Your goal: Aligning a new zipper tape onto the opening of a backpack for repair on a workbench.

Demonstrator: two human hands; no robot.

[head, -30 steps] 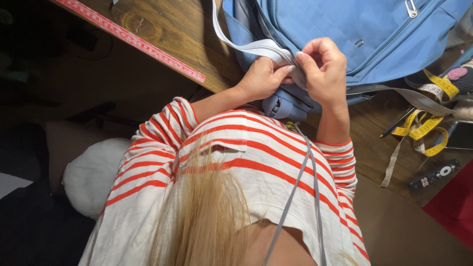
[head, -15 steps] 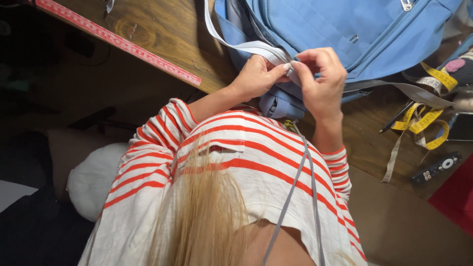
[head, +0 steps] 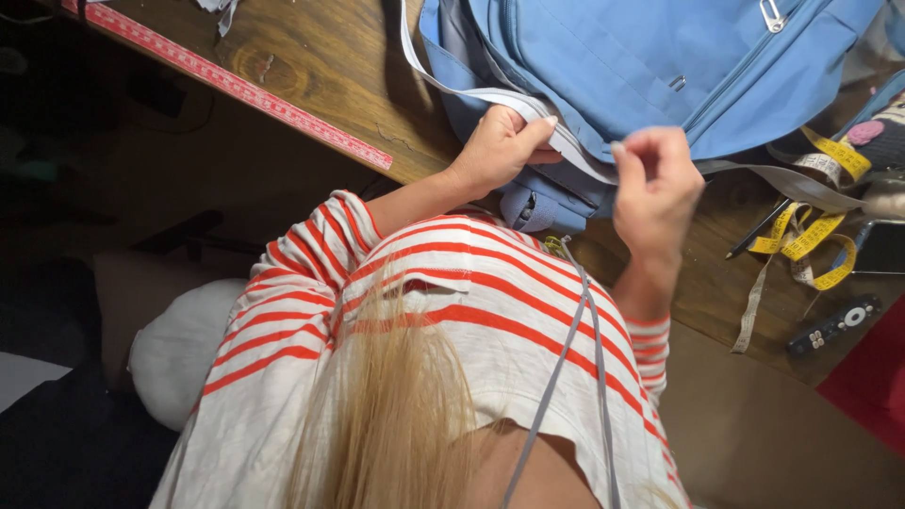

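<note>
Blue backpack (head: 650,66) flat on wooden table; grey strap (head: 528,104) across its edge

1. I saw the backpack (head: 641,66) lying on the tabletop (head: 320,66), behind both hands.
2. The left hand (head: 500,151) sat left of the right hand (head: 655,184), a strap (head: 490,94) running between them.
3. A ruler (head: 236,85) lay along the tabletop's near edge, far left.
4. The measuring tape (head: 811,236) and a remote (head: 834,325) lay right of the hands.
</note>
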